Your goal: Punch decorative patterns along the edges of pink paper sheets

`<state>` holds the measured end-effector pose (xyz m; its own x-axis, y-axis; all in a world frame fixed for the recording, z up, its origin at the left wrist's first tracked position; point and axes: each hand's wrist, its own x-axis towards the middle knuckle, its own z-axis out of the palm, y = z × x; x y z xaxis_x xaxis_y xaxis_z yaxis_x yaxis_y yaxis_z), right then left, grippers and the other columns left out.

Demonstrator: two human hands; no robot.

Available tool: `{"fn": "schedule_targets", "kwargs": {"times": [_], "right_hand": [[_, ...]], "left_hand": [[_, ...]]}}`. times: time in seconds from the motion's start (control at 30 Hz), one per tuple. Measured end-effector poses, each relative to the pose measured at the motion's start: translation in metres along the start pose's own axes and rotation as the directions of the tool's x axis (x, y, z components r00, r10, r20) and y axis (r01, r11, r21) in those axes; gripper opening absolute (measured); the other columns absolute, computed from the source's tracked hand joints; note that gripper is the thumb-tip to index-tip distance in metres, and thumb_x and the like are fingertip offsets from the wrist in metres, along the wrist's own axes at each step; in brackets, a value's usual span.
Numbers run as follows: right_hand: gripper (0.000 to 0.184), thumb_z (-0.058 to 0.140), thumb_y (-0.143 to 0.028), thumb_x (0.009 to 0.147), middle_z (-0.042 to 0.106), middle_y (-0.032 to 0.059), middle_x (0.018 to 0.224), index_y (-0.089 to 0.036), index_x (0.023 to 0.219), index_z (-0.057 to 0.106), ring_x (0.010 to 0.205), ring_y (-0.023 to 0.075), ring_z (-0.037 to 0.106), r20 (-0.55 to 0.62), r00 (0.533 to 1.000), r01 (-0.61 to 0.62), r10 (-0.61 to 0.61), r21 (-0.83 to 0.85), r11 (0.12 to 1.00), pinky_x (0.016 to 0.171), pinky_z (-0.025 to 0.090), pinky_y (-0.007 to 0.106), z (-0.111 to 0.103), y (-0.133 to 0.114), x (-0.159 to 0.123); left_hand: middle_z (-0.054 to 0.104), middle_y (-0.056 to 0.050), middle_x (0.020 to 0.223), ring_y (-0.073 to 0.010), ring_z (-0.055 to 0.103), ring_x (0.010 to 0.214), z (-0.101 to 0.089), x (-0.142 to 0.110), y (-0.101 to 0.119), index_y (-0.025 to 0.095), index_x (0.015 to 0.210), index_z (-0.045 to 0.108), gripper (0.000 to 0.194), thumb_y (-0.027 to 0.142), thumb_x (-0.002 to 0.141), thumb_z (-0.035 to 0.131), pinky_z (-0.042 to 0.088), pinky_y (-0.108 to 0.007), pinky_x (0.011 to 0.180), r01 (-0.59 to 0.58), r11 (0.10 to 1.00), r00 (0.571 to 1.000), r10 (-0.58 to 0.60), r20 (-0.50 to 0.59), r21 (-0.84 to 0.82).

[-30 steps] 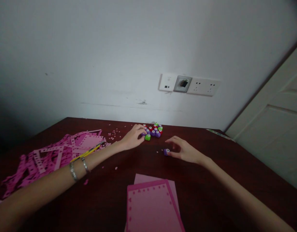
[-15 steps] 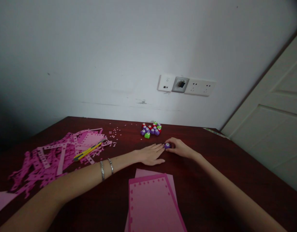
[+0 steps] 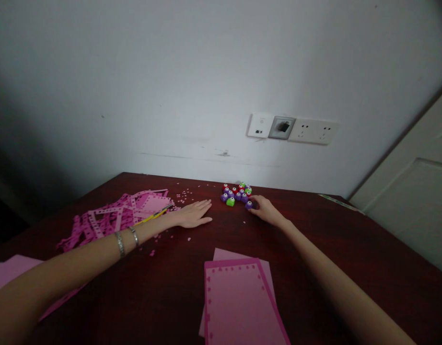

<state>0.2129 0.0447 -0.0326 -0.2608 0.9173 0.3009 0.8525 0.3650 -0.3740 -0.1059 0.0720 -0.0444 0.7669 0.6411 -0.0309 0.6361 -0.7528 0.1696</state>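
On the dark red table, my right hand is closed on a small purple punch right beside a cluster of several small red, green and purple punches near the wall. A little left of that cluster, my left hand lies flat on the tabletop with fingers stretched out and nothing in it. Two bracelets sit on my left wrist.
A heap of pink punched paper strips with a yellow pen lies at the left. Pink sheets with punched borders lie near me at the centre. Wall sockets sit above the table; a door stands at the right.
My right hand has carried the purple punch away from me up to the cluster. My left hand has drawn back from the cluster and now rests flat further left.
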Motion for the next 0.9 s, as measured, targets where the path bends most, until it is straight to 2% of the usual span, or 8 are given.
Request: {"fn": "schedule_targets", "kwargs": {"times": [0.1, 0.2, 0.33, 0.43, 0.53, 0.63, 0.8, 0.9], "right_hand": [[0.025, 0.053, -0.019, 0.077, 0.053, 0.0093, 0.099, -0.015, 0.101, 0.056, 0.084, 0.0193, 0.055, -0.013, 1.000, -0.005, 0.004, -0.029, 1.000, 0.078, 0.044, 0.033, -0.009, -0.011, -0.017], [0.015, 0.052, -0.019, 0.077, 0.054, 0.0061, 0.092, -0.018, 0.090, 0.059, 0.076, 0.0170, 0.054, 0.021, 1.000, 0.010, -0.009, -0.051, 0.999, 0.072, 0.044, 0.031, -0.019, -0.026, -0.041], [0.010, 0.052, -0.021, 0.080, 0.056, 0.0050, 0.088, -0.018, 0.084, 0.060, 0.074, 0.0157, 0.055, 0.187, 0.981, 0.044, -0.047, 0.019, 0.999, 0.068, 0.044, 0.028, -0.030, -0.053, -0.075], [0.022, 0.060, -0.032, 0.077, 0.057, 0.0054, 0.093, -0.018, 0.095, 0.061, 0.078, 0.0161, 0.056, 0.299, 0.948, 0.057, -0.110, 0.180, 0.982, 0.069, 0.046, 0.027, -0.034, -0.078, -0.099], [0.041, 0.065, -0.032, 0.073, 0.056, 0.0062, 0.103, -0.021, 0.112, 0.056, 0.092, 0.0191, 0.053, 0.366, 0.917, 0.083, -0.158, 0.210, 0.974, 0.080, 0.044, 0.029, -0.034, -0.099, -0.116], [0.048, 0.068, -0.030, 0.070, 0.054, 0.0082, 0.108, -0.021, 0.115, 0.055, 0.098, 0.0225, 0.051, 0.381, 0.918, 0.056, -0.106, 0.140, 0.989, 0.084, 0.042, 0.032, -0.031, -0.108, -0.124], [0.042, 0.071, -0.031, 0.066, 0.056, 0.0081, 0.099, -0.018, 0.103, 0.057, 0.091, 0.0224, 0.051, 0.409, 0.912, 0.007, -0.039, 0.078, 0.997, 0.077, 0.042, 0.031, -0.028, -0.107, -0.118], [0.042, 0.071, -0.034, 0.064, 0.056, 0.0069, 0.095, -0.018, 0.099, 0.056, 0.086, 0.0212, 0.052, 0.430, 0.903, -0.011, -0.012, 0.051, 0.999, 0.071, 0.041, 0.029, -0.025, -0.106, -0.113]], "left_hand": [[0.027, -0.019, 0.141, -0.0259, 0.020, 0.132, -0.005, -0.014, -0.026, 0.004, 0.131, 0.036, 0.071, 0.058, 0.086, 0.027, 0.017, -0.038, 0.106, 0.197, 0.980, 0.977, -0.193, -0.089, 0.035], [0.046, -0.017, 0.130, -0.0274, 0.033, 0.126, -0.016, -0.020, -0.037, 0.008, 0.114, 0.054, 0.050, 0.044, 0.087, 0.032, 0.023, -0.039, 0.103, 0.284, 0.956, 0.937, -0.262, -0.230, 0.068], [0.057, -0.010, 0.109, -0.0217, 0.051, 0.104, -0.030, -0.019, -0.001, 0.015, 0.092, 0.064, 0.030, 0.024, 0.082, 0.037, 0.036, -0.033, 0.092, 0.187, 0.981, 0.940, -0.165, -0.299, 0.045], [0.058, -0.007, 0.096, -0.0174, 0.054, 0.091, -0.032, -0.020, 0.056, 0.017, 0.090, 0.064, 0.024, 0.023, 0.081, 0.043, 0.040, -0.027, 0.084, -0.095, 0.992, 0.977, 0.078, -0.199, -0.081], [0.055, -0.007, 0.101, -0.0200, 0.053, 0.093, -0.030, -0.024, 0.109, 0.018, 0.101, 0.060, 0.036, 0.045, 0.078, 0.053, 0.041, -0.028, 0.081, -0.265, 0.951, 0.963, 0.270, 0.009, -0.157], [0.054, -0.012, 0.103, -0.0255, 0.051, 0.095, -0.028, -0.024, 0.136, 0.016, 0.105, 0.056, 0.058, 0.059, 0.067, 0.060, 0.041, -0.033, 0.081, -0.239, 0.968, 0.961, 0.247, 0.128, -0.073], [0.055, -0.019, 0.108, -0.0337, 0.053, 0.096, -0.025, -0.015, 0.139, 0.011, 0.110, 0.051, 0.085, 0.066, 0.047, 0.067, 0.043, -0.038, 0.075, -0.124, 0.992, 0.971, 0.122, 0.205, 0.001], [0.062, -0.016, 0.094, -0.0292, 0.058, 0.081, -0.026, -0.008, 0.137, 0.011, 0.097, 0.058, 0.073, 0.063, 0.047, 0.069, 0.044, -0.033, 0.064, -0.070, 0.998, 0.953, 0.069, 0.296, -0.008]]}}
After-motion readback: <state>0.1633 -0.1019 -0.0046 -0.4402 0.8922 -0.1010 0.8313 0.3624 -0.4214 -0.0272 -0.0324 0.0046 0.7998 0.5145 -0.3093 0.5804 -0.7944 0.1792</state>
